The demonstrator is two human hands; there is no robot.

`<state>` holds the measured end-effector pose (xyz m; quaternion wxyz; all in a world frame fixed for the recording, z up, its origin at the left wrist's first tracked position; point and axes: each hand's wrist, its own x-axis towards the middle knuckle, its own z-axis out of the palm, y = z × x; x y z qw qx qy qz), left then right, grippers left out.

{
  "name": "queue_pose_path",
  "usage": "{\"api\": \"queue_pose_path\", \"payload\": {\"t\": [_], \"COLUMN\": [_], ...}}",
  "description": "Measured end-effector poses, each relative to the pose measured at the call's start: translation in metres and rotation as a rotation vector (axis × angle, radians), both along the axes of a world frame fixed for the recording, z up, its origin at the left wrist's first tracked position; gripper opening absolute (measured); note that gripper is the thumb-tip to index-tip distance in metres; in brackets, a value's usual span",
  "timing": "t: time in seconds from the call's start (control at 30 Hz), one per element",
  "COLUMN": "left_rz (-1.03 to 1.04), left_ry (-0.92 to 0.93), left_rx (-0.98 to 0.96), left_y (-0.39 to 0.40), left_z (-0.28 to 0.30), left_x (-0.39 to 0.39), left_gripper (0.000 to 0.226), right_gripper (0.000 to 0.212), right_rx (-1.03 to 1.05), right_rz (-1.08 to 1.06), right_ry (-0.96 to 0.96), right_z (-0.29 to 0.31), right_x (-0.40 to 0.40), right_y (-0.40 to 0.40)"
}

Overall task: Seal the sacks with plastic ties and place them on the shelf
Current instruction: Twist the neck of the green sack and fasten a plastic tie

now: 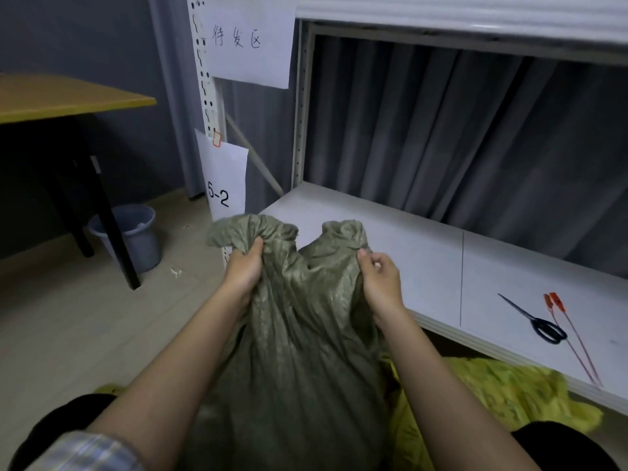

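Gathering the olive sack [299, 334] mouth: your left hand [243, 266] & right hand [380, 280] each clench a corner; bunch both tight tog. before reaching for the red ties [574, 341].

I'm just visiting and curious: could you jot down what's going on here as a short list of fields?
Activity: a person is gathering the open top of a sack, not yet tied
Sack: olive-green woven sack, upright in front of the person
Left hand: left hand grips one bunched corner of the sack
Right hand: right hand pinches the other corner
Shelf: white shelf behind the sack
Ties: red plastic ties lie on the shelf, to the right
Scissors: scissors lie beside the ties
Other: grey bucket under a table; yellow sack on the floor
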<state>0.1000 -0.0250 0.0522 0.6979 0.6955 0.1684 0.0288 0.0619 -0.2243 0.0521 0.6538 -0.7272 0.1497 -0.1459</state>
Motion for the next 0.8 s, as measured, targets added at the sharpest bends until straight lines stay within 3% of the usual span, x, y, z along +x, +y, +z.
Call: {"api": "queue_pose_path", "payload": {"t": [0.13,0.27,0.33,0.4,0.43,0.5,0.57,0.7,0.8], "left_rz": [0.059,0.075,0.035,-0.008,-0.047,-0.150,-0.218,-0.328,-0.327], "left_ry": [-0.005,0.012,0.039,0.052,0.058,0.073,0.063,-0.054,-0.116], "left_rx": [-0.036,-0.067,-0.142,-0.268,-0.339,-0.449,-0.495,-0.454,-0.275], "left_y": [0.002,0.009,0.011,0.012,0.014,0.018,0.020,0.016,0.006], "left_z": [-0.013,-0.020,-0.023,-0.023,-0.024,-0.024,-0.024,-0.023,-0.025], "left_x": [-0.007,-0.013,-0.017,-0.023,-0.024,-0.027,-0.028,-0.026,-0.025], "left_gripper": [0.051,0.055,0.057,0.053,0.049,0.044,0.041,0.051,0.042], "right_gripper": [0.040,0.056,0.075,0.094,0.094,0.074,0.070,0.050,0.043], "right_rx": [0.157,0.146,0.119,0.152,0.181,0.208,0.185,0.171,0.212], "right_rz": [0.252,0.169,0.128,0.232,0.348,0.581,0.696,0.729,0.653], "right_ry": [0.219,0.212,0.299,0.417,0.455,0.495,0.526,0.302,0.110], "right_z": [-0.021,-0.024,-0.026,-0.029,-0.033,-0.034,-0.043,-0.042,-0.029], "right_x": [-0.006,0.000,0.011,0.020,0.025,0.021,0.017,0.006,-0.001], "right_y": [-0.005,-0.008,-0.005,-0.003,-0.002,0.006,0.010,0.013,0.014]}}
